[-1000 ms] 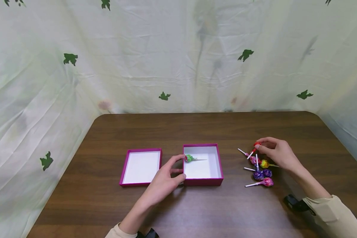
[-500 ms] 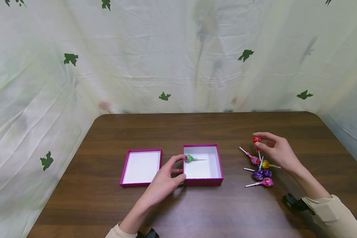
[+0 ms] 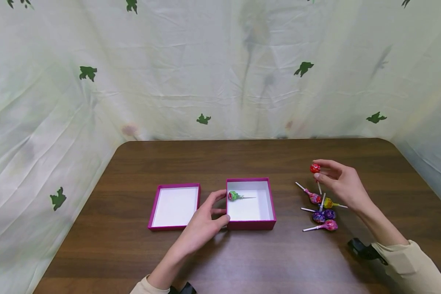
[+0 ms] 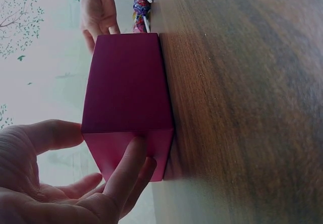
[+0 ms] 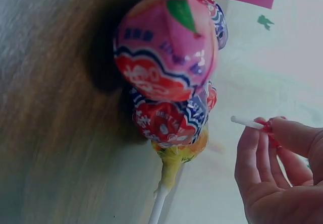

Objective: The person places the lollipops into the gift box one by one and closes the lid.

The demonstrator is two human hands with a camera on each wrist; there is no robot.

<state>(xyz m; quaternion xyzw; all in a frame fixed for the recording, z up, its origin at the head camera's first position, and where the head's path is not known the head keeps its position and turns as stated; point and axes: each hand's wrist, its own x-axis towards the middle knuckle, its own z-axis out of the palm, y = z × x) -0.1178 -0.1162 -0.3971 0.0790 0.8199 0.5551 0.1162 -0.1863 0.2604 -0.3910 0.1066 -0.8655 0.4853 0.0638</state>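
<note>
My right hand (image 3: pixel 347 185) pinches a red-wrapped lollipop (image 3: pixel 315 168) between thumb and fingers, raised above the pile, its white stick pointing down. Under it on the table lie several lollipops: a pink and red one (image 3: pixel 314 197), a yellow one (image 3: pixel 328 203), purple ones (image 3: pixel 319 217) and a pink one (image 3: pixel 330 224) nearest me. At the left side of a magenta box (image 3: pixel 251 225), my left hand (image 3: pixel 203 222) rests its fingertips and thumb on the outer wall. Inside the white interior lies a green-wrapped lollipop (image 3: pixel 234 195), against the left wall.
The box's shallow lid (image 3: pixel 173 206) lies inside up to the left, partly behind my left hand. Both stand on a brown wooden table (image 3: pixel 272 261). A pale curtain (image 3: pixel 220 73) with green leaf shapes hangs behind the far edge.
My right hand has lifted the red lollipop up and slightly away from the pile. The pink and red lollipop shifted a little, and a white stick swung right. The left hand stays in place.
</note>
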